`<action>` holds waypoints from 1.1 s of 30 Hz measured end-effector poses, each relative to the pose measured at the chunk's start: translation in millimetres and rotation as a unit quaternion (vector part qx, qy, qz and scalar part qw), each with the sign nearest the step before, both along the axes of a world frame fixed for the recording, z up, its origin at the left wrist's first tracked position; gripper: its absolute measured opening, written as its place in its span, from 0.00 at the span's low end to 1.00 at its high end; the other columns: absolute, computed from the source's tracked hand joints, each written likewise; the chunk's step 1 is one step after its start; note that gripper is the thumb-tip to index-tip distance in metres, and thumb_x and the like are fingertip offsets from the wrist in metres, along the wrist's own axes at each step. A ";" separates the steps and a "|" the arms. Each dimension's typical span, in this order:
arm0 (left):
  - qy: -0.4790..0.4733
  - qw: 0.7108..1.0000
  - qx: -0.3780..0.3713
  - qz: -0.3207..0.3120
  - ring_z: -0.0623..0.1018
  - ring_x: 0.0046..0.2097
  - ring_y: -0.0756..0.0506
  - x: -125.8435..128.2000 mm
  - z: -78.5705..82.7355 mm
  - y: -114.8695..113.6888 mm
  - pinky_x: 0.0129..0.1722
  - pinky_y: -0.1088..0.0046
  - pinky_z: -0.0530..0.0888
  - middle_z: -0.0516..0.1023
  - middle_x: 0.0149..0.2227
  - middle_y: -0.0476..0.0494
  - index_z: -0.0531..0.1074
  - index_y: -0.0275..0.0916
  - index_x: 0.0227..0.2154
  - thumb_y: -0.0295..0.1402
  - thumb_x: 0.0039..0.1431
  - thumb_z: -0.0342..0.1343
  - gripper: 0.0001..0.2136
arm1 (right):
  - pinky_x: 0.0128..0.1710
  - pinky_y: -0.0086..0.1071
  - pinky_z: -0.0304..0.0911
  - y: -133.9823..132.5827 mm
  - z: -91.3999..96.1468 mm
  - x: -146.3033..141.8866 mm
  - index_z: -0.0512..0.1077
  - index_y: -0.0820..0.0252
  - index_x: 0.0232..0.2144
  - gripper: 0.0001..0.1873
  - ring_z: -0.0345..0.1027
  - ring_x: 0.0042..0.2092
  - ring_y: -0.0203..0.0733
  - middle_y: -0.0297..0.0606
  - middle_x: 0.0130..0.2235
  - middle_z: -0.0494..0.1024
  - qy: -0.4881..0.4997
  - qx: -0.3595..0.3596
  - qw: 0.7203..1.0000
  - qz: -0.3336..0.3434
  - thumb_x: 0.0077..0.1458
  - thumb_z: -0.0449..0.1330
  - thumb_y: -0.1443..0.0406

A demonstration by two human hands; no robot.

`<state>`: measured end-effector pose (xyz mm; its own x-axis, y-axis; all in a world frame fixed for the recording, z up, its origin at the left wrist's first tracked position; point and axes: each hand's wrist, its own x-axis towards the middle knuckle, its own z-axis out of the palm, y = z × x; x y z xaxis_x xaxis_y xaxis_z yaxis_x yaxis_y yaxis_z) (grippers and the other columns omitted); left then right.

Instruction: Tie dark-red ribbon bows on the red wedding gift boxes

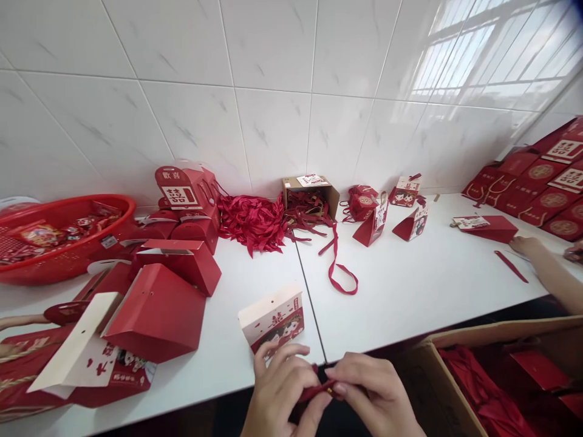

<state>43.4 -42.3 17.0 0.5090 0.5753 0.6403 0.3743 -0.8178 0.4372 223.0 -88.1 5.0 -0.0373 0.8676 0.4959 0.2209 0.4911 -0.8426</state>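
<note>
Dark red cloth ribbon (314, 392) sits in two small, narrow grips: the left hand (283, 388) pinches one part and the right hand (376, 388) pinches its end. It is just by the near edge of the white, flat tabletop (364, 321). One white and red paper box (277, 315) stands just past the left hand.

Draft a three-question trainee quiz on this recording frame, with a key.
1. What do the person's left hand and right hand hold between them?
2. True or false: in the picture, the heap of crimson ribbons lies between the red perforated plastic basket and the open brown cardboard box.
3. Which hand is nearer the white-and-red printed card box standing just beyond them: a) right; b) left; c) both equally?

Key: 1. A thin dark-red ribbon-like strip. 2. True. 3. b.
</note>
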 end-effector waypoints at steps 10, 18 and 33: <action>-0.105 0.963 -0.240 -0.058 0.75 0.31 0.44 -2.0 -11.0 -1.5 0.40 0.63 0.69 0.76 0.26 0.43 0.72 0.40 0.29 0.40 0.62 0.48 0.13 | 0.30 0.30 0.70 5.0 -14.4 -14.2 0.78 0.52 0.33 0.13 0.73 0.32 0.39 0.37 0.30 0.79 0.079 -0.007 0.996 -0.036 0.51 0.62 0.76; -0.153 0.893 -0.409 -0.112 0.78 0.35 0.46 -17.1 -6.1 12.2 0.36 0.70 0.74 0.78 0.33 0.42 0.77 0.44 0.40 0.37 0.62 0.51 0.10 | 0.30 0.28 0.68 4.4 -25.8 -21.3 0.76 0.56 0.29 0.03 0.71 0.29 0.34 0.34 0.30 0.76 0.366 -0.212 0.891 0.162 0.49 0.66 0.68; -0.228 0.848 -0.462 -0.127 0.80 0.37 0.41 -13.7 -35.3 4.1 0.35 0.66 0.78 0.77 0.40 0.36 0.81 0.45 0.34 0.36 0.54 0.61 0.07 | 0.30 0.30 0.66 7.9 -61.9 -41.8 0.74 0.57 0.28 0.06 0.71 0.28 0.34 0.32 0.30 0.71 0.393 -0.232 0.877 0.149 0.47 0.68 0.66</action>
<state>29.7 -38.2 -18.4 0.5128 0.8472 0.1390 -0.1419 -0.0760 0.9870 181.2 -80.2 -57.0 -0.1011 0.9927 0.0654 -0.5976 -0.0081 -0.8017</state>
